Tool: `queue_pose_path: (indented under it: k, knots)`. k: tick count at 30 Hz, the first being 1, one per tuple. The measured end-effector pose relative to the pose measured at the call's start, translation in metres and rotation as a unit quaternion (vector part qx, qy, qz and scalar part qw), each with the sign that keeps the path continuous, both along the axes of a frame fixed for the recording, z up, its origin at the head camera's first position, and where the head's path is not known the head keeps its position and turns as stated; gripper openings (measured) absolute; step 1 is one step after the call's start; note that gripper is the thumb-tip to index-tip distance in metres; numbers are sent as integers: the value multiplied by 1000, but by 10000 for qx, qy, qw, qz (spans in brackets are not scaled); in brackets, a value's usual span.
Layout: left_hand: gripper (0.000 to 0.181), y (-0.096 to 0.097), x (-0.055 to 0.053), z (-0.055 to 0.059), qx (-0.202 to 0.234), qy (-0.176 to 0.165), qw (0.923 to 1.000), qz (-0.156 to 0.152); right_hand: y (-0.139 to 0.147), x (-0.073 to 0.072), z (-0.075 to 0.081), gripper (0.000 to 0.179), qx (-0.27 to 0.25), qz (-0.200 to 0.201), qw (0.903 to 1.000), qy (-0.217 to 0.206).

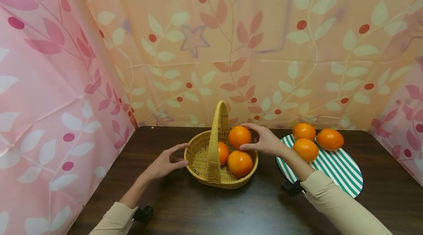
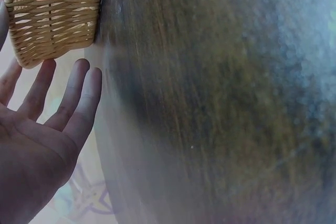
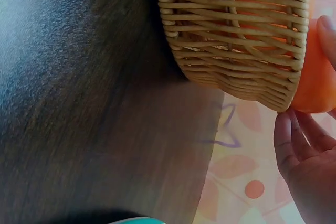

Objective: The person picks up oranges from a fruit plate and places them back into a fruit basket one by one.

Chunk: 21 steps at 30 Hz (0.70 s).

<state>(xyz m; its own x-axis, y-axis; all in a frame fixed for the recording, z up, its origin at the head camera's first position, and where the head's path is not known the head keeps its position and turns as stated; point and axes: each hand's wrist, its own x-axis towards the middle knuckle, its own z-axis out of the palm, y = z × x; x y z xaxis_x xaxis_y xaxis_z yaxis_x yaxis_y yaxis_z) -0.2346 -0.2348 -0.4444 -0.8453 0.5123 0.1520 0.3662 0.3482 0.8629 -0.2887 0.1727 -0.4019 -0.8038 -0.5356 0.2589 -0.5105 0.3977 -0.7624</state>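
A yellow wicker basket point(image 1: 198, 154) with a tall arched handle stands on the dark table. Two oranges, a front one point(image 1: 240, 163) and one partly behind the handle point(image 1: 223, 153), lie inside it. My right hand point(image 1: 267, 141) holds another orange point(image 1: 239, 137) between thumb and fingers at the basket's back right rim; the right wrist view shows this orange point(image 3: 314, 85) just past the wicker edge. At the basket's left side, my left hand point(image 1: 163, 163) touches the rim with extended fingers. In the left wrist view its fingertips meet the woven wall point(image 2: 55, 22).
Right of the basket lies a green-and-white striped oval mat point(image 1: 343, 172) with three oranges point(image 1: 305, 150) at its back, partly under my right forearm. Patterned cloth point(image 1: 205, 44) hangs behind the table point(image 1: 231, 209) and at its sides.
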Motion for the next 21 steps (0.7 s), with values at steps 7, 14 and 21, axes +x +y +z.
queue_pose_path:
  k: [7, 14, 21]
  knots:
    - [62, 0, 0, 0, 19, -3, 10000, 4, -1, 1, -1, 73, 95, -20, 9999, -45]
    - [62, 1, 0, -1, 5, 1, 10000, 5, 13, 1, 2, 66, -22, -109, 9999, -19]
    - [62, 0, 0, 0, -32, -31, 10000, 55, 44, 11, 5, 29, -471, -535, 9975, 10]
